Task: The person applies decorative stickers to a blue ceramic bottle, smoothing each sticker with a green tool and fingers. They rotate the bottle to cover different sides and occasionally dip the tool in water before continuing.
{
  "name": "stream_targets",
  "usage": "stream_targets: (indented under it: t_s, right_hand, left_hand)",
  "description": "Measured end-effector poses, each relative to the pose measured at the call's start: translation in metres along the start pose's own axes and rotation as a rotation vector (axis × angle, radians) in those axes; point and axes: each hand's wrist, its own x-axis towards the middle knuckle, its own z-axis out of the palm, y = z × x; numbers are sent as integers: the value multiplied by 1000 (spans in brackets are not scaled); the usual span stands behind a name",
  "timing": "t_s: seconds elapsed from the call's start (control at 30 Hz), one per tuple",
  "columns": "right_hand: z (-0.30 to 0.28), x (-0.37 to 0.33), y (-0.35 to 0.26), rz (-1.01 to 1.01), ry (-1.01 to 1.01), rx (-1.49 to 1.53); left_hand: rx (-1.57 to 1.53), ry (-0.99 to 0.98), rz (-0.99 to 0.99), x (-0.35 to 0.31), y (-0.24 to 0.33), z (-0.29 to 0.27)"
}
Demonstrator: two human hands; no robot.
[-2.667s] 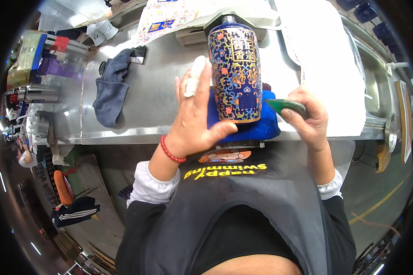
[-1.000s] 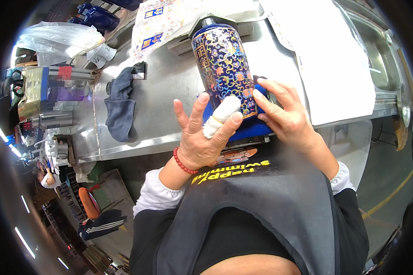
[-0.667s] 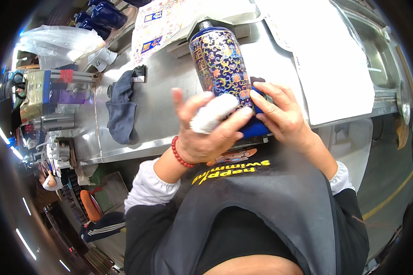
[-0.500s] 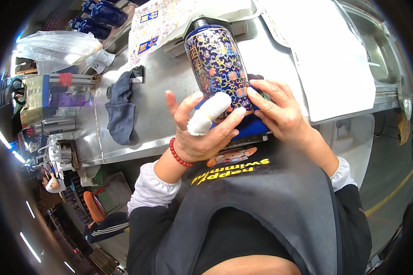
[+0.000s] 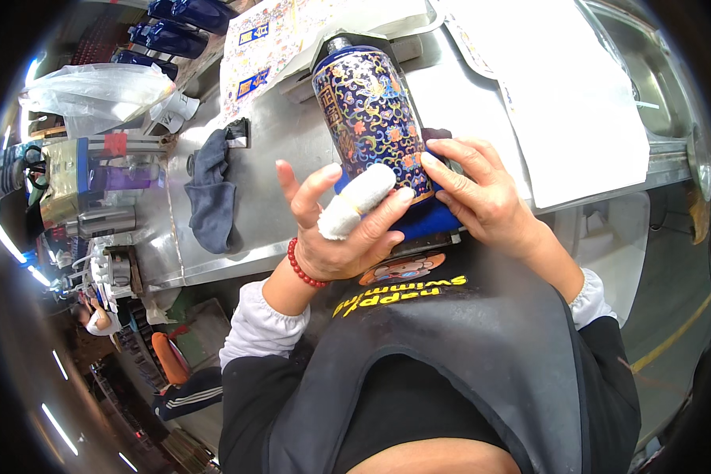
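A tall dark-blue vase with a colourful flower pattern stands on a blue pad at the near edge of a metal worktable. My left hand, one finger wrapped in white bandage, presses against the vase's lower left side with fingers spread. My right hand cups the vase's lower right side, fingertips on its base. A red bead bracelet circles my left wrist.
A dark grey cloth lies on the table to the left. Patterned decal sheets and white paper lie behind and to the right. Plastic bag and machinery stand far left. Another person sits lower left.
The vase has tilted and shifted left between my hands. My right hand let go of a green tool and now rests on the vase's base; my left hand moved lower on its side.
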Motion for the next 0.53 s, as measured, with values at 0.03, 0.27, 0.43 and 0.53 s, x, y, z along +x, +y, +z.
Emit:
stream_targets:
  t_s: [0.03,0.27,0.43,0.53]
  right_hand:
    - [0,0,0,1,1,0]
    - [-1,0,1,-6,-18,-9]
    - [-7,4,-3,-44,-16,-45]
    - [-9,8,-7,-186,-49,-30]
  left_hand:
    - [24,12,19,0,0,0]
    - [-5,82,122,6,2,24]
    - [-96,67,-227,-13,-4,11]
    - [-142,65,-318,-26,-1,13]
